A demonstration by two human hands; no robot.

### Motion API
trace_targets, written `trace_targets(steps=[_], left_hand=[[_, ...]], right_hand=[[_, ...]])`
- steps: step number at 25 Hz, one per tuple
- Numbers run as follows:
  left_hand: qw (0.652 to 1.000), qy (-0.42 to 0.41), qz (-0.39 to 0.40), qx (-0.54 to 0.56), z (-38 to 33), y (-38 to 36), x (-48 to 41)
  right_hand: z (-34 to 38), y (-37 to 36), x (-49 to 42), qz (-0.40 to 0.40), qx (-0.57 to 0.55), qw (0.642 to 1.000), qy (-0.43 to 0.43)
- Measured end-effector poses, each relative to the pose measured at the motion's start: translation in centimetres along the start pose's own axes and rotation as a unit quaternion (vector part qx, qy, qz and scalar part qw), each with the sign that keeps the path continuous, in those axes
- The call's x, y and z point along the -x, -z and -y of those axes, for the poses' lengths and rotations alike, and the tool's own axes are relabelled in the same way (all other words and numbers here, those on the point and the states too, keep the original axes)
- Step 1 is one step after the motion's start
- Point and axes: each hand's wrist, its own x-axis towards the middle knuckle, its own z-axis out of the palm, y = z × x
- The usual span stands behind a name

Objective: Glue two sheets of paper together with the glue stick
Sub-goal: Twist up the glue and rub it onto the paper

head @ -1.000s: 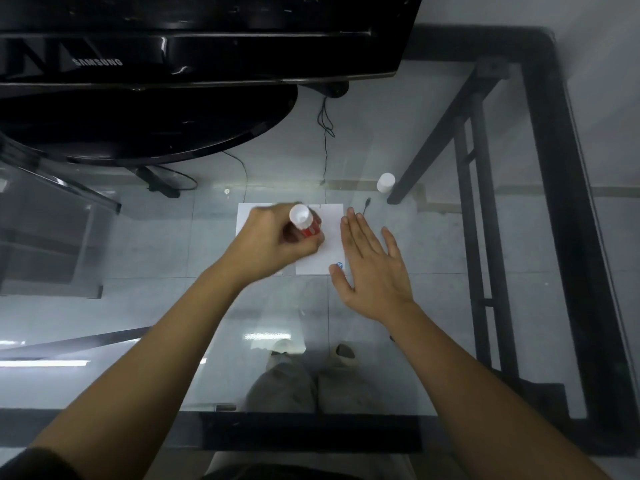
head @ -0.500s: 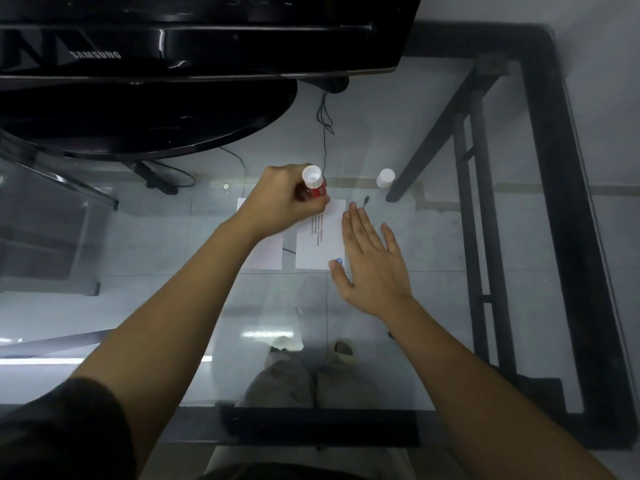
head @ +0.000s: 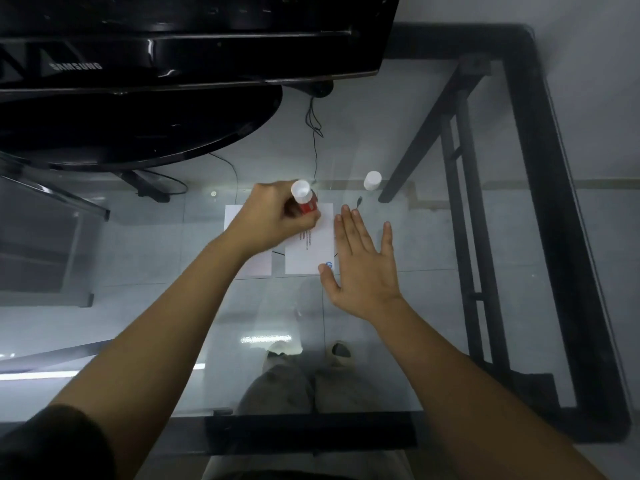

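Two white paper sheets lie side by side on the glass table. My left hand point(head: 273, 216) is closed around a red glue stick point(head: 304, 200) with a white end, its lower end on the upper part of the right sheet point(head: 311, 249). The left sheet point(head: 258, 265) is largely covered by my left wrist. My right hand point(head: 363, 268) lies flat, fingers spread, on the right edge of the right sheet, thumb beside a small blue logo. The white cap point(head: 372, 180) stands apart at the back right.
A black monitor point(head: 173, 39) on an oval stand point(head: 131, 129) fills the back left. The glass table point(head: 433, 271) has a black frame point(head: 540, 202) at the right and front. Cables run behind the sheets. Legs and shoes show through the glass.
My left hand carried the glue stick from the middle of the sheets up to their far edge, then slightly back down onto the right sheet. My right hand stayed flat in place.
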Motion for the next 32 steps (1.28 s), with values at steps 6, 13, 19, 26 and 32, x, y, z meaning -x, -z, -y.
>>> trace_targets(steps=[6, 13, 19, 26, 32], left_hand=[[1.0, -0.017, 0.0, 0.014, -0.7, -0.3, 1.3], [0.999, -0.015, 0.03, -0.015, -0.7, -1.0, 0.4], [0.998, 0.017, -0.052, 0.007, -0.8, -0.5, -1.7], [0.998, -0.018, 0.035, 0.048, -1.2, -1.5, 3.4], [0.998, -0.021, 0.05, 0.029, -1.1, -1.3, 2.4]], right_hand=[[0.1, -0.1, 0.1, -0.001, -0.023, 1.0, -0.009], [0.0, -0.2, 0.0, 0.007, -0.035, 0.999, -0.01], [0.0, -0.3, 0.1, 0.007, -0.045, 0.999, -0.013], [-0.1, -0.3, 0.1, 0.011, -0.048, 0.999, -0.009], [-0.1, -0.4, 0.1, 0.011, -0.05, 0.999, -0.01]])
